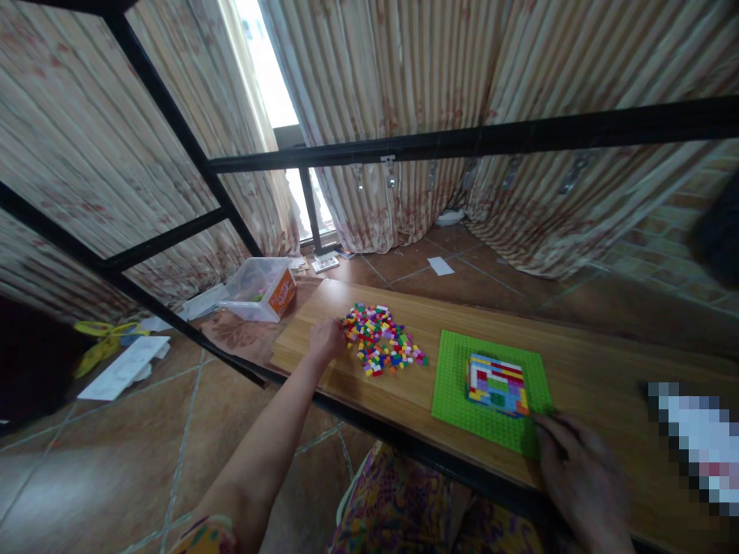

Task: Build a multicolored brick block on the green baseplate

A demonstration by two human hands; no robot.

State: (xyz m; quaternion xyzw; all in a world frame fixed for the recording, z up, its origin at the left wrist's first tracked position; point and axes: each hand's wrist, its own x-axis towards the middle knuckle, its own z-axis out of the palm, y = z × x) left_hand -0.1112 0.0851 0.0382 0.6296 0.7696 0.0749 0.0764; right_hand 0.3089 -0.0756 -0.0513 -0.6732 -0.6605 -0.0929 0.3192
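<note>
My left hand [326, 339] is at the left edge of a pile of small multicoloured toy bricks [378, 342] on the wooden table. Its fingers look curled together, and whatever may be between them is hidden. A green studded baseplate [453, 377] lies to the right of the pile. On it sits a low, blocky build of many-coloured bricks [496, 385], with a green area in its middle. My right hand [577, 469] rests over the near right corner of the baseplate. Its fingers are stretched out, with the fingertips at the build's near right corner.
A clear plastic bin [257, 291] with an orange label stands beyond the table's left end. Black metal bars [404, 146] cross in front of the curtains. A pixelated object [698, 438] lies at the table's right. White packaging [127, 365] is on the tiled floor.
</note>
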